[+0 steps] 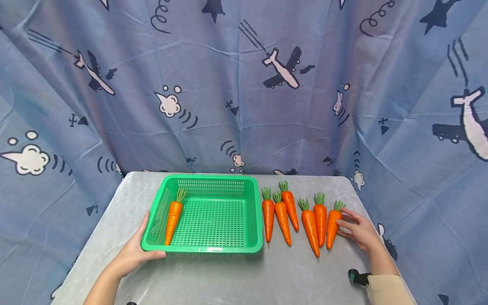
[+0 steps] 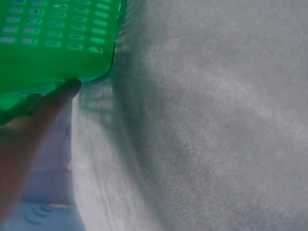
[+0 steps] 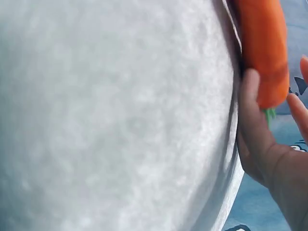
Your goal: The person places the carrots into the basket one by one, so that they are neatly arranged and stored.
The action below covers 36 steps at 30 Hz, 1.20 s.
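Note:
A green plastic basket [image 1: 209,249] stands on the left half of the table, with one carrot [image 1: 173,217] leaning along its left side. At its near left corner, my left hand [image 1: 131,254] holds the rim, thumb along the front and fingers on the left side. The left wrist view shows a fingertip under the slotted basket wall [image 2: 57,62]. My right hand [image 1: 358,231] is beside the rightmost carrot [image 1: 333,226], fingers spread and tips at its edge. In the right wrist view, the thumb and fingers stand on either side of this carrot [image 3: 264,48].
Several more carrots with green tops lie right of the basket, among them a front one [image 1: 310,228] and a back one [image 1: 290,207]. The grey table [image 1: 228,279] ends near a blue patterned curtain [image 1: 213,127] behind and at both sides.

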Motion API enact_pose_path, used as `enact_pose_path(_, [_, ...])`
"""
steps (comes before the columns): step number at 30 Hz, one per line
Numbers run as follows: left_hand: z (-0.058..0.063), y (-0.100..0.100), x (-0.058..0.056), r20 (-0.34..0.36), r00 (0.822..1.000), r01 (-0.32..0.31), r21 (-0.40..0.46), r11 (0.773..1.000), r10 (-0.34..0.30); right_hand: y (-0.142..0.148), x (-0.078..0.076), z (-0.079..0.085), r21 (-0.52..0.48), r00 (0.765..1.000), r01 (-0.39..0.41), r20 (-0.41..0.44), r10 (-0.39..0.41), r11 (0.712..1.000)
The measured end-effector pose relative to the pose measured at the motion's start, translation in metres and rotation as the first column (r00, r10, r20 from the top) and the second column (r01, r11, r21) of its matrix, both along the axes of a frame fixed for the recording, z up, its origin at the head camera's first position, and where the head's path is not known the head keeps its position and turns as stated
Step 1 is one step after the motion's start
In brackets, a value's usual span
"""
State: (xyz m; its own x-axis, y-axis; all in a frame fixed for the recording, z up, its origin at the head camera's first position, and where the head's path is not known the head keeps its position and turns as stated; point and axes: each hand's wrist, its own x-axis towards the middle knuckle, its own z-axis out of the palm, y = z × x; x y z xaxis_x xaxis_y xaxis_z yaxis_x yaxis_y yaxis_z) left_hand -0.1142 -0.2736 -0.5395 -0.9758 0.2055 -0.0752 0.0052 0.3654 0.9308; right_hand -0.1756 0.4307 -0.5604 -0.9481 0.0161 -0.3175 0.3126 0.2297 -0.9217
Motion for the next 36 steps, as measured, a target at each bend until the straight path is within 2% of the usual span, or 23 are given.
enact_pose_path(6, [0.002, 0.001, 0.001, 0.018, 1.0, 0.003, 0.001, 1.0, -0.003, -0.006, -0.004, -0.002, 0.141, 0.999, -0.038, 0.006, 0.037, 0.989])
enact_pose_path(13, [0.001, 0.0, 0.002, 0.026, 1.0, 0.005, 0.0, 1.0, -0.005, -0.013, -0.007, 0.001, 0.227, 1.0, -0.029, 0.009, 0.028, 0.973])
enact_pose_path(17, [0.001, 0.0, 0.002, 0.01, 1.0, 0.009, 0.006, 1.0, -0.009, -0.011, -0.006, 0.004, 0.232, 1.0, -0.005, 0.011, 0.003, 0.973])
enact_pose_path(21, [0.0, 0.0, 0.0, 0.004, 1.0, 0.008, 0.008, 1.0, -0.008, -0.007, -0.002, 0.01, 0.183, 1.0, 0.014, -0.004, -0.013, 0.983])
enact_pose_path(24, [-0.001, 0.0, -0.001, 0.006, 1.0, 0.005, 0.001, 1.0, -0.005, -0.005, 0.002, 0.015, 0.129, 0.999, 0.026, -0.047, -0.02, 0.991])
enact_pose_path(28, [0.0, 0.0, -0.001, 0.014, 1.0, 0.005, 0.002, 1.0, -0.005, -0.005, 0.003, 0.021, -0.012, 0.991, 0.041, -0.127, -0.042, 0.999])
enact_pose_path(32, [0.002, 0.0, 0.001, 0.017, 1.0, 0.005, 0.016, 1.0, -0.005, -0.006, 0.001, 0.023, -0.161, 0.985, 0.042, -0.157, -0.068, 0.986])
enact_pose_path(36, [0.002, 0.001, 0.002, 0.011, 1.0, 0.005, 0.02, 1.0, -0.005, -0.009, 0.0, 0.025, -0.217, 0.983, 0.038, -0.166, -0.075, 0.975])
